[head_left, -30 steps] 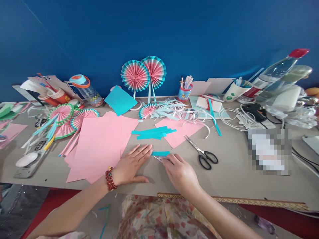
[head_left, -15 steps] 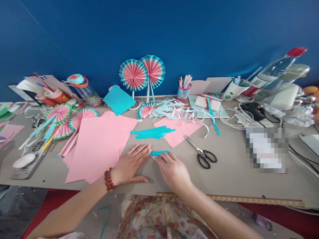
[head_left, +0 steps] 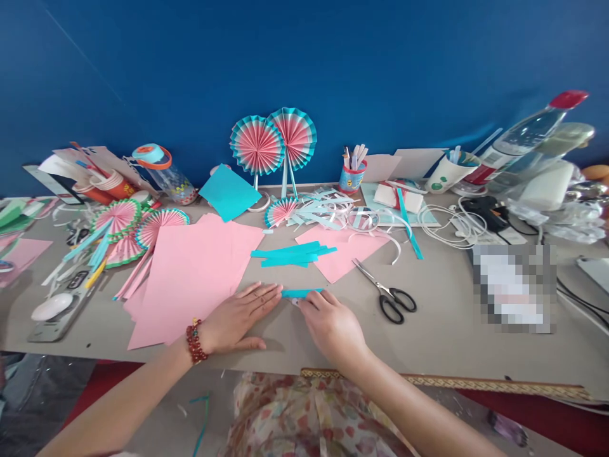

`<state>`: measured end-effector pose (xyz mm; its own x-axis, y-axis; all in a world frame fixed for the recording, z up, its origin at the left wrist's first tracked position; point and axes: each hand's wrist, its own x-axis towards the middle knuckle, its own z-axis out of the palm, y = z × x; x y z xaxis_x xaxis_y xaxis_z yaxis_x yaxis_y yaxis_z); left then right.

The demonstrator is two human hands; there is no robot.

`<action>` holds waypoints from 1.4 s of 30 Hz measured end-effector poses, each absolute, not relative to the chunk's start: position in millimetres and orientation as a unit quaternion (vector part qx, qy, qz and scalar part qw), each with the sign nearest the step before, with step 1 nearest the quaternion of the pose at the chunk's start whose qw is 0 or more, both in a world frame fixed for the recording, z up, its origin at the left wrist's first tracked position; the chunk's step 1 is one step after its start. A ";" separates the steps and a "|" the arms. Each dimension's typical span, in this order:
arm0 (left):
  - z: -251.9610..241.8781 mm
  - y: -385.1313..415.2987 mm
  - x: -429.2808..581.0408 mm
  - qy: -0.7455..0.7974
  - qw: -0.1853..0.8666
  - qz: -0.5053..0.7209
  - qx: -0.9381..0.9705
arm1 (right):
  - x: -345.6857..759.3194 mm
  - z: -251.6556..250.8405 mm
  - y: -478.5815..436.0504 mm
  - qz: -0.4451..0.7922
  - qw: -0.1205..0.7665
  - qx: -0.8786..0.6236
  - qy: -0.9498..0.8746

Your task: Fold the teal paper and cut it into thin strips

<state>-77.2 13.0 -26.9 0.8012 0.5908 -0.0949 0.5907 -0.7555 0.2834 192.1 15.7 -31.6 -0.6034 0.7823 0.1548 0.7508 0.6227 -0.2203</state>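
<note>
A narrow blue paper strip (head_left: 299, 294) lies crosswise on the desk in front of me. My left hand (head_left: 240, 317) rests flat with its fingers stretched out, their tips at the strip's left end. Curled over the right part of the strip, my right hand (head_left: 333, 324) has its fingers closed on it. A small pale bit shows by the right thumb; I cannot make out what it is. Just beyond lie several more blue strips (head_left: 290, 254). Black-handled scissors (head_left: 390, 298) lie partly open to the right. Pink paper sheets (head_left: 190, 273) are beside my left hand.
Folded paper fans (head_left: 257, 146) lean on the blue wall. A blue square of paper (head_left: 229, 192), white paper strips (head_left: 323, 209) and a pen cup (head_left: 352, 176) stand or lie behind. At right are a plastic bottle (head_left: 518, 146) and cables (head_left: 447, 225); a phone (head_left: 61, 317) lies left.
My left hand has slid a little to the left and down, uncovering more of the blue strip's left end. My right hand has barely moved. The view has shifted slightly.
</note>
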 end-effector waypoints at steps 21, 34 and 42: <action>-30.6 9.8 -73.2 0.321 0.133 -0.007 0.938 | 192.7 -32.2 9.7 0.077 0.148 -0.428 -0.888; -35.8 -13.4 -53.6 0.378 0.111 0.014 0.919 | 203.1 -28.0 20.3 0.096 0.144 -0.403 -0.899; -24.0 -0.1 -61.0 0.469 0.166 0.133 0.857 | 219.0 -23.8 38.2 0.111 0.128 -0.332 -0.928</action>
<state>-61.0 -0.1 -24.0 0.5252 0.8479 0.0727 0.7596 -0.5056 0.4092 219.0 38.2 -23.8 -0.7472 0.6438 0.1647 0.5868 0.7555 -0.2913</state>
